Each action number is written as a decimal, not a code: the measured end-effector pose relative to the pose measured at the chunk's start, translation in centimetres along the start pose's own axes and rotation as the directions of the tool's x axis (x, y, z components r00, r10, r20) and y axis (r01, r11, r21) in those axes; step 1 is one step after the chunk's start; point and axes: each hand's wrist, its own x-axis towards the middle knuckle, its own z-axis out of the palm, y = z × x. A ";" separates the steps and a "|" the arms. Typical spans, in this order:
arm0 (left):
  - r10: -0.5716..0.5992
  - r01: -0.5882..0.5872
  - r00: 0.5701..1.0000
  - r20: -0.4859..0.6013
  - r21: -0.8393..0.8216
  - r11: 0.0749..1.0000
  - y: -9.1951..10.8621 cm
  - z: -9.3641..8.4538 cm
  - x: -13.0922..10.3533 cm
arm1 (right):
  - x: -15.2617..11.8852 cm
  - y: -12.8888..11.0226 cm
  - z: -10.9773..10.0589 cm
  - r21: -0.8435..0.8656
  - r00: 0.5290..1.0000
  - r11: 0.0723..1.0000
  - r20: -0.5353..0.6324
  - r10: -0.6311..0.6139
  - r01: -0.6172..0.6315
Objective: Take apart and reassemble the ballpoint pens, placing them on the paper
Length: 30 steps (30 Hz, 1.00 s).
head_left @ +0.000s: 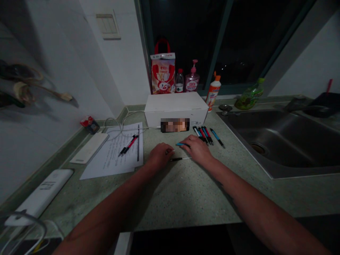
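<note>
My right hand [198, 149] is closed around a blue pen barrel [181, 144], whose end sticks out to the left past the fingers. A short way left, my left hand [160, 155] has its fingers curled together with a small whitish tip [173, 151] at them; what it belongs to is hidden. On the counter just below both hands lies a black pen part [176, 159] with a thin white rod running right from it. Several pens [204, 135] in black, red and blue lie in a group beyond my right hand, and a blue pen [217, 138] lies beside them.
A phone [175, 125] leans on a white box [176, 102] at the back. Printed paper [117, 156] with pens [128, 145] on it lies left, near a white power bank [89, 148] and a power strip [42, 196]. A steel sink [265, 163] is at right; bottles [192, 79] stand behind.
</note>
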 end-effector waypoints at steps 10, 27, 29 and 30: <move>0.000 0.000 1.000 0.006 0.052 0.999 0.3 -0.5 -0.2 | -0.2 0.4 -0.4 -0.030 0.999 0.999 0.046 0.027 -0.025; 0.137 -0.158 0.973 0.186 0.105 0.982 2.5 -0.9 -1.5 | -0.2 -0.9 -1.2 0.073 0.999 0.996 -0.013 -0.045 0.046; 0.140 -0.158 0.978 0.154 0.112 0.981 2.2 -1.0 -1.3 | -0.4 -1.3 -1.8 0.094 0.998 0.994 0.013 -0.063 0.062; 0.135 -0.151 0.982 0.128 0.121 0.981 2.1 -1.1 -1.2 | -0.5 -1.5 -1.9 0.099 0.996 0.992 0.032 -0.080 0.076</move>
